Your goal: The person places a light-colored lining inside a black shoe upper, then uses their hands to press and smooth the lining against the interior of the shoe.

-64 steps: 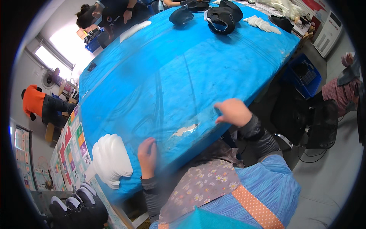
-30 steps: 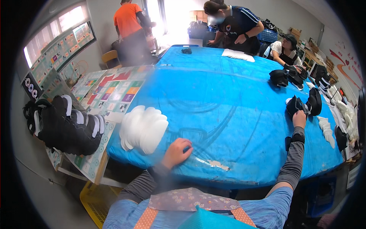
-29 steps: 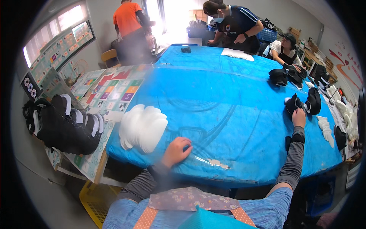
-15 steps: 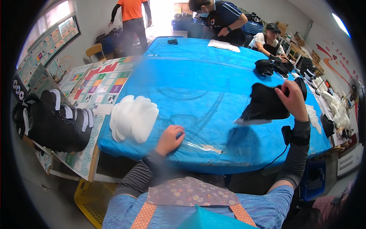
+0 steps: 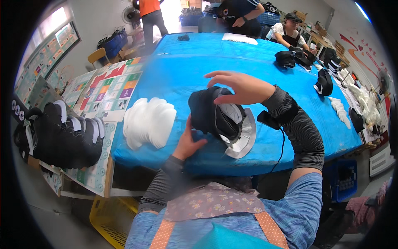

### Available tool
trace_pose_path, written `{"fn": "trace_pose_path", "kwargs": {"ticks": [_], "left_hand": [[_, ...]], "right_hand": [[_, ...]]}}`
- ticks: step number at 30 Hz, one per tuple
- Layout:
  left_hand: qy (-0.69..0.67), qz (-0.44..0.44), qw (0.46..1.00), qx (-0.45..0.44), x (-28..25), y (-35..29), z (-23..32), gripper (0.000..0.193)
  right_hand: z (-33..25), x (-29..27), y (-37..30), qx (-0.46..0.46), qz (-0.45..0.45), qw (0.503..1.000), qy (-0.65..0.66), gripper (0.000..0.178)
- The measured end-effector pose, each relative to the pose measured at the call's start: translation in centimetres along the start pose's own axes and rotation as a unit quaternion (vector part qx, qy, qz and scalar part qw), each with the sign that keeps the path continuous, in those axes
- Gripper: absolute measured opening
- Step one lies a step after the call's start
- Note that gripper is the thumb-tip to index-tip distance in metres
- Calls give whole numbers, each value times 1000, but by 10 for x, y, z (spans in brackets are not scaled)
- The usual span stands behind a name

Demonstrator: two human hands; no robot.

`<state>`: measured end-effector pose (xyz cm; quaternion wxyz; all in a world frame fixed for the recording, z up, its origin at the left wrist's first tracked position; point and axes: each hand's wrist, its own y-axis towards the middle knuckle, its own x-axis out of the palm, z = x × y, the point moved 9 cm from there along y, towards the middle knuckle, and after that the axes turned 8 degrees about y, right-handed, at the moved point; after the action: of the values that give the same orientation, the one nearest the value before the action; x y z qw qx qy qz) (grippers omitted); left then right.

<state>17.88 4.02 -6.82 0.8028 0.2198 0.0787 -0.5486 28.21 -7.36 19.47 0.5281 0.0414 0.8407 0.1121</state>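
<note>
A black cap [image 5: 203,110] is tilted in front of me, its opening turned to the right. Grey lining shows inside, and a shiny grey-white brim [image 5: 247,139] curves along its right side. My left hand [image 5: 188,141] supports the cap from the left, thumb apart and some fingertips hidden by it. Above the cap, my right hand [image 5: 244,88] arches with its fingers spread, the thumb at the edge of the opening. Just left of the cap lies a fanned stack of white oval pieces [image 5: 149,122].
A blue-covered table [image 5: 182,74] spans the middle. On the left are nested black caps [image 5: 68,137] on a printed board. At right are another black cap [image 5: 324,82], white pieces [image 5: 340,111] and a seated person [image 5: 290,33]. A yellow basket [image 5: 110,220] sits below.
My right hand has brought the black cap from the right to the middle and loosened its fingers above it. My left hand has come up against the cap. The view has shifted slightly.
</note>
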Motion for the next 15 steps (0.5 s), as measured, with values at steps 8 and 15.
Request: {"fn": "trace_pose_path", "kwargs": {"ticks": [8,15], "left_hand": [[-2,149,989,10,-23,12,-14,73],[53,184,981,29,-31,6,-11,66]], "right_hand": [[166,97,-114,421,-70,903,42,82],[124,144,-190,366,201,903,105,83]]}}
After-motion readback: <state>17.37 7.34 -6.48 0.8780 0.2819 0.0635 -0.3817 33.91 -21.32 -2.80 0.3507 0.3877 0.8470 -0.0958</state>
